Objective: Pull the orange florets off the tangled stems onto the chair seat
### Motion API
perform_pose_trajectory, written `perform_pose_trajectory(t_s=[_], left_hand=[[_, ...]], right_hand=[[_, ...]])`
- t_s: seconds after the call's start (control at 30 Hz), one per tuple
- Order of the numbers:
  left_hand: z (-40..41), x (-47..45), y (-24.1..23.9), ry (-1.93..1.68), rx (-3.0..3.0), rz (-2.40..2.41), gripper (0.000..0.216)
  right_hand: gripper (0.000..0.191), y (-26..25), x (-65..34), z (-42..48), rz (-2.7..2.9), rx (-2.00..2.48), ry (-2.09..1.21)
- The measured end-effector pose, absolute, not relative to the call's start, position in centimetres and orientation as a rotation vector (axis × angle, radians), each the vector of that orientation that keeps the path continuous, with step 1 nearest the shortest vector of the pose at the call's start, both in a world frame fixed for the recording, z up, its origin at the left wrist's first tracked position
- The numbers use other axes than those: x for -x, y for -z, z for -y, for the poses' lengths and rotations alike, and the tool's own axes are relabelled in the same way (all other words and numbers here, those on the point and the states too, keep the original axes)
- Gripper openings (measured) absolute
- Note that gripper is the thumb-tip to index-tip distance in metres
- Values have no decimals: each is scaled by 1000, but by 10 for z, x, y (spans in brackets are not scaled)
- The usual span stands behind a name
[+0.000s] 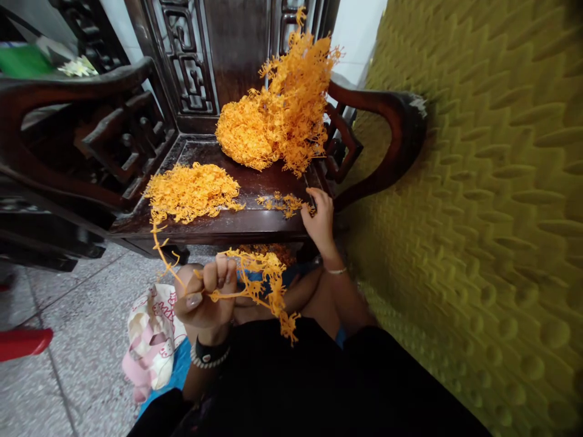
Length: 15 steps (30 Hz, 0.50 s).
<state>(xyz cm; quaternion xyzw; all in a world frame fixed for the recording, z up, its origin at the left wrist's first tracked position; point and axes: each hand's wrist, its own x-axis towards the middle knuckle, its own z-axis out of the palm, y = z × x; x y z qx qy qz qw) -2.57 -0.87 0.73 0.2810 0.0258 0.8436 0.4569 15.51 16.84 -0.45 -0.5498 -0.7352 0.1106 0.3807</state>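
Observation:
My left hand [207,294] is closed around the stem of an orange plastic flower branch [268,276]. Clusters of small blossoms hang from the branch's right part, while a nearly bare stem [161,249] sticks out to the upper left. At the front right of the seat, my right hand [320,221] has its fingers curled over a small orange plastic blossom. Beside it lie several loose blossoms [285,202]. A low heap of orange blossoms [194,191] spreads over the left front of the seat.
A dark carved wooden chair [255,221] stands before me. A rounded blossom mass [246,130] and a tall bunch of orange branches [303,97] rest at its back right. A yellow-green textured panel [478,182] borders the right. A pink-and-white bag [152,340] lies on the floor.

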Motion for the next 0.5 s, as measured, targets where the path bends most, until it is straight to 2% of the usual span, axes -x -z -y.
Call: perform_pose_trajectory(t_s=[0.07, 0.13, 0.23, 0.33, 0.5], left_hand=[[7, 28, -4, -2061, -740, -27, 47], [6, 31, 1, -2045, -797, 1, 47], [6, 32, 7, -2034, -858, -51, 48], [7, 27, 8, -2011, -869, -190, 47], [11, 10, -2, -1941, -824, -415, 41]], right_hand=[[27, -2, -151, -137, 1839, 1079, -667], [41, -7, -148, -105, 1957, 802, -1236], [45, -11, -145, -75, 1966, 613, -1740], [41, -13, -144, -66, 1845, 651, -1860], [39, -18, -139, -66, 1736, 801, -1524]])
